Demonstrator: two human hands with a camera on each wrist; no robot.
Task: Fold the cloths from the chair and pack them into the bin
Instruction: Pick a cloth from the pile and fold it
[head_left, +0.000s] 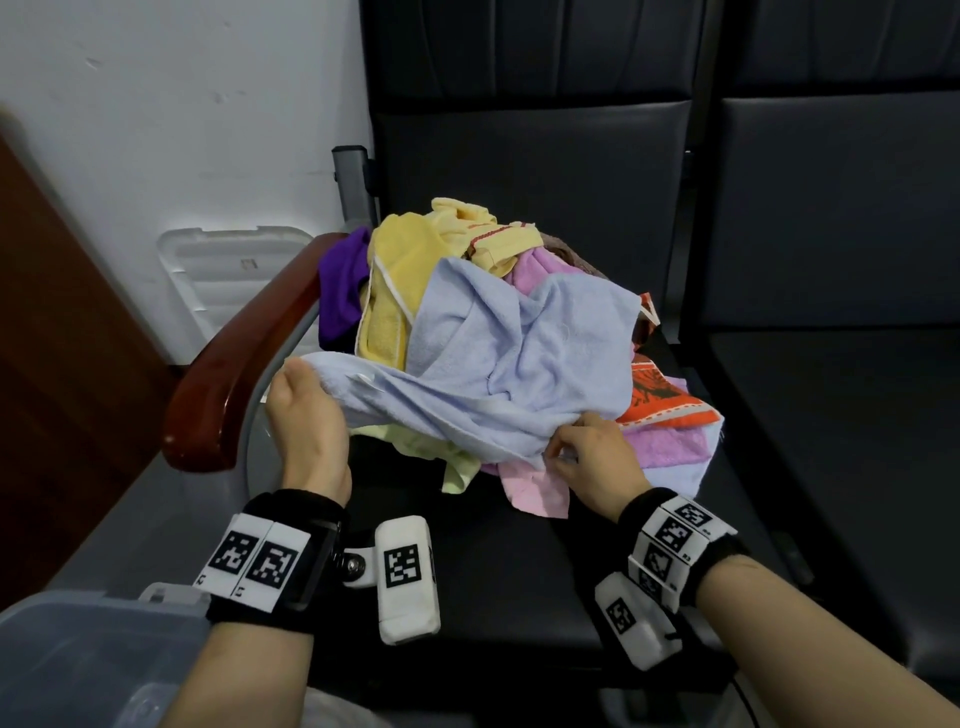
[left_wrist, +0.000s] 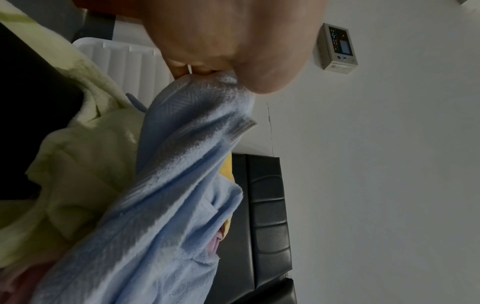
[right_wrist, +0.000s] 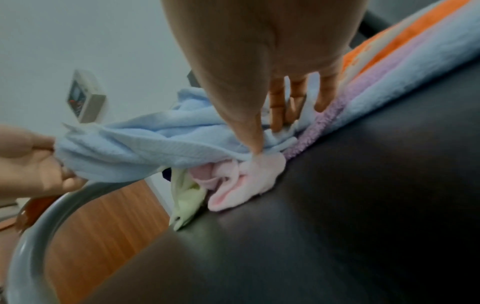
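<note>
A heap of cloths sits on the black chair seat: yellow, purple, pink, orange, pale green. A light blue towel lies on top. My left hand pinches its left corner beside the armrest; the left wrist view shows the blue towel gripped between thumb and fingers. My right hand pinches the towel's lower edge at the heap's front, thumb and fingers closed on the blue towel above the pink cloth.
A clear plastic bin stands at the lower left. Its white lid leans against the wall behind the wooden armrest. A second black seat adjoins on the right. A brown wooden panel stands at left.
</note>
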